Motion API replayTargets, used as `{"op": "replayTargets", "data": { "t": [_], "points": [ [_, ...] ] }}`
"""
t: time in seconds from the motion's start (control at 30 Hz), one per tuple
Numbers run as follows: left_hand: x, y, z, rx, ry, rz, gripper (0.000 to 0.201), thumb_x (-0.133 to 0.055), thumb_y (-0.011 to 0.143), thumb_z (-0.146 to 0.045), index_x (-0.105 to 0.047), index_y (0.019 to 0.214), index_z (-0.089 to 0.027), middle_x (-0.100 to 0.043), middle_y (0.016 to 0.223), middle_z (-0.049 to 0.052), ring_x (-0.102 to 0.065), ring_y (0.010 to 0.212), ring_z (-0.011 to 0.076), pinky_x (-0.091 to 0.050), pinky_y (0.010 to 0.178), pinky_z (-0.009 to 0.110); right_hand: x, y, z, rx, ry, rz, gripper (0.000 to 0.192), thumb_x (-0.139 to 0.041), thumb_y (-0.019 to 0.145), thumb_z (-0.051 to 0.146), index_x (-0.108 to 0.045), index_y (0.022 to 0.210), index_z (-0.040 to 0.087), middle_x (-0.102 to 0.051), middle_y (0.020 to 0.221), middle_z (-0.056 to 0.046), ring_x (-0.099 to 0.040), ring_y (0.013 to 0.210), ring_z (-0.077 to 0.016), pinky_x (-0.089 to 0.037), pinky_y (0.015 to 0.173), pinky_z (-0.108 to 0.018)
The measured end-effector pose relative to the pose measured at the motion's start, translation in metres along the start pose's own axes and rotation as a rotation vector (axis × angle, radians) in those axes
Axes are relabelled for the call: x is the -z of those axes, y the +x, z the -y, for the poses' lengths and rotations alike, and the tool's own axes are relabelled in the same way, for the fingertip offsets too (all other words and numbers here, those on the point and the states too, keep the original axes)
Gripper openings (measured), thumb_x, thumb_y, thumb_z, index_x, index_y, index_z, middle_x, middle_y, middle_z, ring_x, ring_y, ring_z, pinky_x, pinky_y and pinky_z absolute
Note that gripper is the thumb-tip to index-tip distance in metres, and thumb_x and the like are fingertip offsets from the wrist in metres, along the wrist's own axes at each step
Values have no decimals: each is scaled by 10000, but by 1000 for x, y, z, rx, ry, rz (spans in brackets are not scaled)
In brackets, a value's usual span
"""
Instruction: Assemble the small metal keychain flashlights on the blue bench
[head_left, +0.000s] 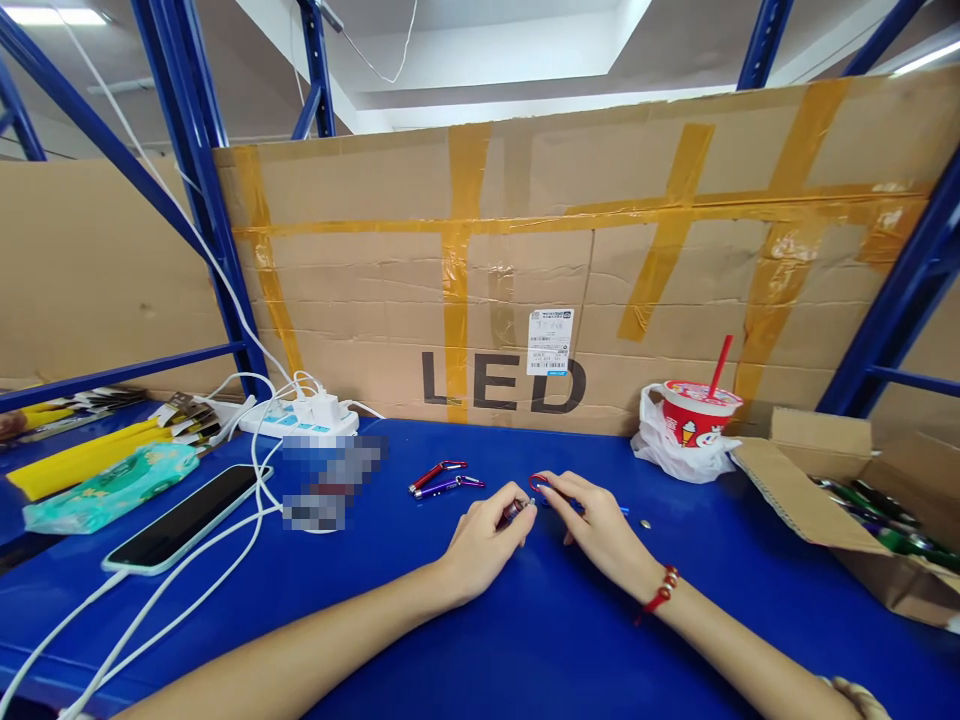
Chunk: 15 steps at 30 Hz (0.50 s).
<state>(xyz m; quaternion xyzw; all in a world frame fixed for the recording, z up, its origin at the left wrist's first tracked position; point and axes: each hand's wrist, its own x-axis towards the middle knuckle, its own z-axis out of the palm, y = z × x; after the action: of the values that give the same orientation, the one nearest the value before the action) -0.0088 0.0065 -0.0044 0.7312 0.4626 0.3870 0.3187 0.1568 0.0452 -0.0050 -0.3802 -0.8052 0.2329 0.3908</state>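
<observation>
On the blue bench, near its middle, I had one small keychain torch pinched between both hands, while two others lay finished-looking just to the left and a box of more waited at right. My left hand was closed on the torch body; my right hand pinched its red clip end, fingers curled.

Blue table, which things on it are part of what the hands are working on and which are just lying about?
In hand: small keychain light between the left hand and right hand; two more keychain lights beside them; open carton of similar pieces.

Lying about: phone, power strip, wipes pack, red cup.
</observation>
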Motion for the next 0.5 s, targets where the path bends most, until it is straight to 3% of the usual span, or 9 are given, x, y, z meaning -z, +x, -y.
{"op": "replayTargets", "data": {
  "t": [0.13,0.3,0.4,0.5],
  "points": [
    [0,0,-1,-19,-70,-99,264,-355,876,-399,-424,733,-187,-451,602,-50,-416,594,100,-308,602,216,3,0,-5,92,-328,117,288,-393,893,294,-616,1049,200,-611,822,-63,-586,801,-194,-491,713,-325],
    [0,0,-4,-4,-111,-102,242,-375,872,-384,-425,749,-182,-440,596,-49,-401,590,98,-298,590,216,5,-3,-5,42,-430,215,259,-444,868,285,-634,1035,227,-585,906,-67,-568,862,-197,-471,723,-306],
    [1,0,-6,-13,-114,-56,244,-373,876,-382,-427,753,-178,-442,604,-46,-390,588,98,-289,582,219,8,-2,0,44,-338,128,265,-459,860,292,-624,1061,241,-582,940,-60,-570,860,-190,-468,712,-301],
    [2,0,-6,-67,-127,28,259,-364,881,-387,-417,746,-173,-448,612,-38,-381,595,102,-287,593,227,12,-2,8,115,-107,-13,270,-448,868,311,-622,1065,247,-590,920,-46,-572,814,-154,-466,694,-267]
  ]
}}
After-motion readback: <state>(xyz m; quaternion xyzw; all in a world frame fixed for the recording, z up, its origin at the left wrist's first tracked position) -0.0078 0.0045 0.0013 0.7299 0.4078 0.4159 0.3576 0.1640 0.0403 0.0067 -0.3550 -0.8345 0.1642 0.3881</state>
